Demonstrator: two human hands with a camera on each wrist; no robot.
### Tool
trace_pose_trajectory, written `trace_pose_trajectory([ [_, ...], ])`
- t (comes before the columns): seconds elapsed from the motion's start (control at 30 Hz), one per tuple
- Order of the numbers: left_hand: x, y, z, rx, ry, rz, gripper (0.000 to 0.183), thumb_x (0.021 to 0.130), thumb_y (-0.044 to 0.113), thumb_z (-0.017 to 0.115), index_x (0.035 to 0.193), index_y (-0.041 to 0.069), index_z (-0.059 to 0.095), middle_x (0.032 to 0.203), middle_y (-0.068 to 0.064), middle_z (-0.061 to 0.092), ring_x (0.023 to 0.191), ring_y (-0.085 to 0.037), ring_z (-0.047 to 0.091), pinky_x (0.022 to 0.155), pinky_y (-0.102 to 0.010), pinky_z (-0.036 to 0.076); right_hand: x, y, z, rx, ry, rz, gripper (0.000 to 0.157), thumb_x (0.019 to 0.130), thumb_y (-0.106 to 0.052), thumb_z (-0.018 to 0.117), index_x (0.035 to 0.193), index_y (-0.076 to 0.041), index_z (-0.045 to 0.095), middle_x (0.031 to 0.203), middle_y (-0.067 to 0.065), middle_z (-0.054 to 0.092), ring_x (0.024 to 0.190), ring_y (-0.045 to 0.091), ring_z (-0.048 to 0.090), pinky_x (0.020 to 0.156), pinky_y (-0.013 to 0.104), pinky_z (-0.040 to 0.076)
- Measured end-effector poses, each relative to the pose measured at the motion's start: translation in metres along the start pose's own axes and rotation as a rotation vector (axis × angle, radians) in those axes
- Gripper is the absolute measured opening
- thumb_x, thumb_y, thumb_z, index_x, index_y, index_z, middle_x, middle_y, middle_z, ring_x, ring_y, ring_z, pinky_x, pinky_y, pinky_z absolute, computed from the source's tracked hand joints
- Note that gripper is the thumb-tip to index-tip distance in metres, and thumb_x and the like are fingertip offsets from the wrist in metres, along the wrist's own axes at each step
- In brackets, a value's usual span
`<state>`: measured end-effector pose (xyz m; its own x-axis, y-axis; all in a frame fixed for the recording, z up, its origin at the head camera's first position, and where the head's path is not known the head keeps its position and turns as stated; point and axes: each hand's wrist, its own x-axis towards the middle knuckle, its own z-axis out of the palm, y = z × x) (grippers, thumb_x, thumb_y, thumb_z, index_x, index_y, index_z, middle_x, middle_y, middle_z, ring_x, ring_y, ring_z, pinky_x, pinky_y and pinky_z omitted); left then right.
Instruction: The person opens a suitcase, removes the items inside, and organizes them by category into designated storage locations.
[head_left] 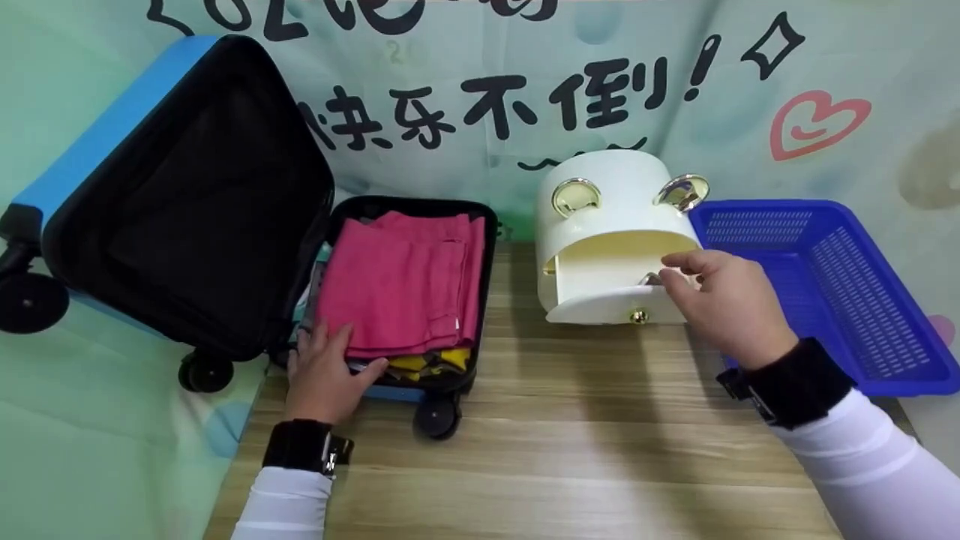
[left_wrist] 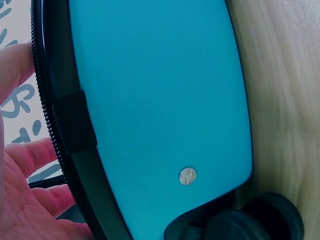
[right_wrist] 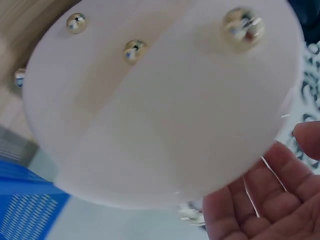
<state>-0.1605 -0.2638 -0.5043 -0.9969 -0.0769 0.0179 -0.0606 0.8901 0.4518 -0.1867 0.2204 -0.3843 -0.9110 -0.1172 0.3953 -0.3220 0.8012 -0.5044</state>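
Observation:
In the head view, my left hand (head_left: pixel 326 379) rests over the near-left edge of a folded pink garment (head_left: pixel 401 281), fingers extended and thumb at its front edge. The garment lies on top in the near half of an open blue suitcase (left_wrist: pixel 160 100); the left wrist view shows my fingers past its zipped rim. My right hand (head_left: pixel 724 304) is at the pulled-out drawer (head_left: pixel 600 300) of a white box (head_left: pixel 611 187) with gold-coloured ears. A small shiny metal item (head_left: pixel 651 279) shows just beyond my right fingertips. My right thumb (right_wrist: pixel 307 137) stands apart from the fingers.
The black-lined suitcase lid (head_left: pixel 210 195) stands raised at the left. Yellow patterned fabric (head_left: pixel 431 364) peeks from under the pink garment. A blue plastic basket (head_left: pixel 817 300) sits right of the box on the wooden table (head_left: pixel 540 450). A printed cloth (head_left: pixel 465 45) hangs behind.

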Motion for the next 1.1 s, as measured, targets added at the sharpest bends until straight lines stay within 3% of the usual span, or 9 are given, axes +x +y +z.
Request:
trace_pose_trajectory([
  [0.13,0.001,0.001,0.0,0.011,-0.006,0.002,0.089,0.098,0.054,0.069,0.163,0.004,0.036,0.171,-0.035,0.013,0.156,-0.063,-0.001,0.123,-0.078,0.005,-0.016,-0.012,0.005,-0.008,0.073,-0.133,0.02,0.094,-0.016,0.079,0.109,-0.002,0.081,0.108,0.018,0.08,0.103,0.04,0.073,0.091,0.055,0.053],
  [0.27,0.001,0.001,-0.001,0.017,-0.006,-0.003,0.09,0.098,0.055,0.069,0.164,0.005,0.035,0.171,-0.034,0.013,0.157,-0.062,-0.002,0.123,-0.078,0.004,-0.031,-0.018,0.012,-0.056,0.1,-0.187,0.022,0.089,-0.014,0.084,0.106,-0.002,0.08,0.105,0.016,0.08,0.1,0.039,0.07,0.09,0.054,0.052],
  [0.43,0.001,0.001,-0.002,0.02,-0.02,-0.01,0.094,0.096,0.059,0.068,0.166,0.007,0.032,0.172,-0.034,0.011,0.157,-0.062,-0.003,0.123,-0.078,0.004,-0.041,-0.016,0.022,-0.117,0.045,-0.192,0.019,0.087,-0.015,0.085,0.101,-0.004,0.079,0.1,0.013,0.08,0.099,0.038,0.073,0.089,0.053,0.055],
  [0.63,0.002,0.001,-0.002,0.033,-0.025,-0.009,0.099,0.095,0.065,0.067,0.166,0.007,0.03,0.172,-0.034,0.011,0.156,-0.063,-0.004,0.122,-0.079,0.003,-0.045,-0.006,0.031,-0.169,-0.03,-0.176,0.021,0.089,-0.018,0.083,0.106,-0.006,0.078,0.107,0.014,0.079,0.106,0.039,0.073,0.09,0.056,0.056],
  [0.9,0.003,0.003,-0.001,0.027,-0.017,-0.003,0.096,0.095,0.061,0.069,0.166,0.007,0.031,0.172,-0.034,0.01,0.157,-0.062,-0.003,0.123,-0.078,0.004,-0.044,-0.003,0.036,-0.186,-0.028,-0.179,0.019,0.089,-0.014,0.081,0.106,-0.007,0.075,0.108,0.014,0.079,0.108,0.038,0.073,0.085,0.059,0.057],
  [1.1,0.002,0.003,-0.002,0.029,-0.017,-0.007,0.098,0.095,0.064,0.068,0.166,0.008,0.03,0.172,-0.033,0.01,0.157,-0.062,-0.003,0.123,-0.078,0.004,-0.043,-0.004,0.038,-0.193,-0.017,-0.174,0.013,0.09,-0.014,0.08,0.099,-0.007,0.074,0.099,0.012,0.078,0.097,0.037,0.074,0.076,0.058,0.057],
])
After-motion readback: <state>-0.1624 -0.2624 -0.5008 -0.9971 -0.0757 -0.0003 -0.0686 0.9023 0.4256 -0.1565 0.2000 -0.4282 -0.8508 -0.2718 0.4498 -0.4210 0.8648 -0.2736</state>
